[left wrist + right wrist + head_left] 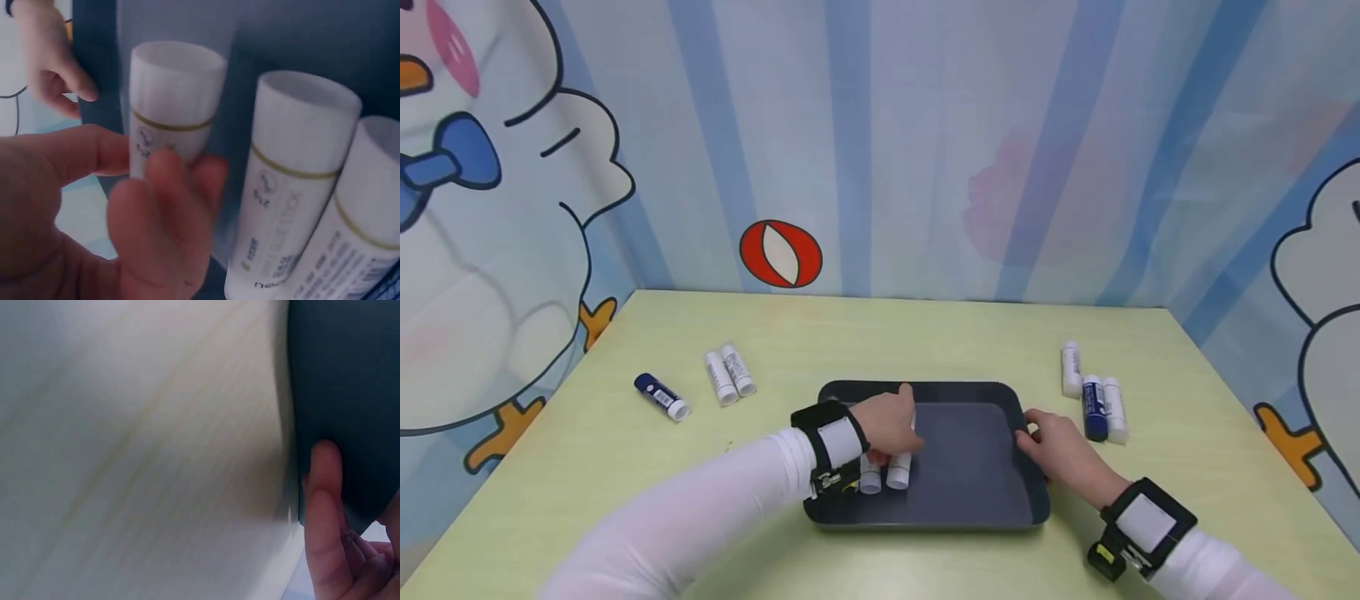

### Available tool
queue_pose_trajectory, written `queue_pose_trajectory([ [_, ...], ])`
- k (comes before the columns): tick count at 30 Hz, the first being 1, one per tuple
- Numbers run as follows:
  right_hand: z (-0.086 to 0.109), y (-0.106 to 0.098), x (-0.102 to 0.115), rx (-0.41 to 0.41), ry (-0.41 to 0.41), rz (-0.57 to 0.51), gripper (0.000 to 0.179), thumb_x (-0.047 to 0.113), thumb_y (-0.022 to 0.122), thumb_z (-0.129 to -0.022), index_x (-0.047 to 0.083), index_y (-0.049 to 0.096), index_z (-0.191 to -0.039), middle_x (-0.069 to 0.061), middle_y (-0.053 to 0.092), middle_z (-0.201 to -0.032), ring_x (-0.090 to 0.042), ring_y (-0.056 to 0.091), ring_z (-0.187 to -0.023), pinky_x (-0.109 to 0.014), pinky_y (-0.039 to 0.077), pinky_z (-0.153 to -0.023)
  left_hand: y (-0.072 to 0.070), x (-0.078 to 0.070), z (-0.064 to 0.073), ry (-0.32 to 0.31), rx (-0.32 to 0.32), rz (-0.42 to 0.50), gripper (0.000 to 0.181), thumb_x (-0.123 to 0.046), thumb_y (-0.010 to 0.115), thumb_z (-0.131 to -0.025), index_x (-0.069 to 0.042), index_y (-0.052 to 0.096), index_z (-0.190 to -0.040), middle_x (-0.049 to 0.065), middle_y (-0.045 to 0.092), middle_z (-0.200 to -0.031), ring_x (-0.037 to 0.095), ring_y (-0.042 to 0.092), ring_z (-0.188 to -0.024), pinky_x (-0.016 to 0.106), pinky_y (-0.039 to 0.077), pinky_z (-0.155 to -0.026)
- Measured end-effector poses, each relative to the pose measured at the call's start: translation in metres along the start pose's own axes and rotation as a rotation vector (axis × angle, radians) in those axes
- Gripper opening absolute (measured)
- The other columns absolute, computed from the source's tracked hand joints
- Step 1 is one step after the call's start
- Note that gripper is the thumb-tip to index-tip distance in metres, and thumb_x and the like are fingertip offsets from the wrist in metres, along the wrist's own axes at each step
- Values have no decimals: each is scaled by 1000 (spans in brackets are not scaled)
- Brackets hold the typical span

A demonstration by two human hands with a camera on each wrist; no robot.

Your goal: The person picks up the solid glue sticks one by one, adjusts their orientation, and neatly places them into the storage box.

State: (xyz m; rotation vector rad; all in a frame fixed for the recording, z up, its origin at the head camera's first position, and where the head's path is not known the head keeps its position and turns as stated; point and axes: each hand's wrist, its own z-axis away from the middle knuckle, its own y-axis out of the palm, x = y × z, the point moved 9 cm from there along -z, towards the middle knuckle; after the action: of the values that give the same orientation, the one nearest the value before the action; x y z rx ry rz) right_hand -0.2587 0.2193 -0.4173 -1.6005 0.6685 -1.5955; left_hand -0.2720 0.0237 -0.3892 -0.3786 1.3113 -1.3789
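My left hand (887, 423) is over the left part of a dark grey tray (977, 458), thumb and fingers pinching a white glue stick (178, 87). Beside it in the tray lie a second white glue stick (300, 162) and a third glue stick (356, 219), close together; in the head view my wrist partly covers this group. At the tray's right side, my right hand (1063, 450) grips the rim. The right wrist view has a finger (326, 469) against the tray's outer wall; the thumb is hidden there.
Left of the tray on the pale yellow table (760, 533) lie a blue glue stick (661, 396) and two white glue sticks (730, 373). To its right are a white glue stick (1071, 369), a blue one (1094, 408) and another white one (1115, 410). A patterned curtain (910, 150) stands behind.
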Motion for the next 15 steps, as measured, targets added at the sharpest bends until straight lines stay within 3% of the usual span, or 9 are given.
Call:
queue_pose_trajectory([
  [3, 0, 0, 0, 0, 7, -2, 31, 11, 49, -89, -7, 48, -114, -8, 60, -75, -16, 50, -44, -31, 43, -41, -2, -3, -2, 0, -43, -125, 57, -27, 61, -81, 2, 34, -122, 3, 54, -56, 12, 47, -39, 24, 36, -40],
  [6, 0, 0, 0, -2, 9, -2, 31, 11, 49, -89, -7, 47, -114, -8, 60, -75, -16, 50, -44, -31, 43, -41, -3, -4, -3, -5, -77, -204, 61, -29, 62, -79, 3, 36, -124, 1, 53, -55, 11, 47, -40, 23, 36, -41],
  [11, 0, 0, 0, -4, 7, 2, 31, 11, 49, -89, -7, 48, -114, -8, 59, -75, -16, 50, -44, -31, 43, -41, 0, -1, -5, -21, -96, -244, 65, -30, 66, -77, 3, 38, -126, 0, 52, -59, 12, 50, -45, 25, 39, -44],
  [15, 1, 0, 0, -7, 6, -1, 31, 11, 50, -89, -7, 48, -113, -8, 59, -74, -16, 50, -44, -31, 43, -41, 0, 0, -8, 5, -130, -279, 54, -29, 68, -73, 1, 48, -112, 0, 51, -63, 11, 49, -50, 25, 40, -45],
])
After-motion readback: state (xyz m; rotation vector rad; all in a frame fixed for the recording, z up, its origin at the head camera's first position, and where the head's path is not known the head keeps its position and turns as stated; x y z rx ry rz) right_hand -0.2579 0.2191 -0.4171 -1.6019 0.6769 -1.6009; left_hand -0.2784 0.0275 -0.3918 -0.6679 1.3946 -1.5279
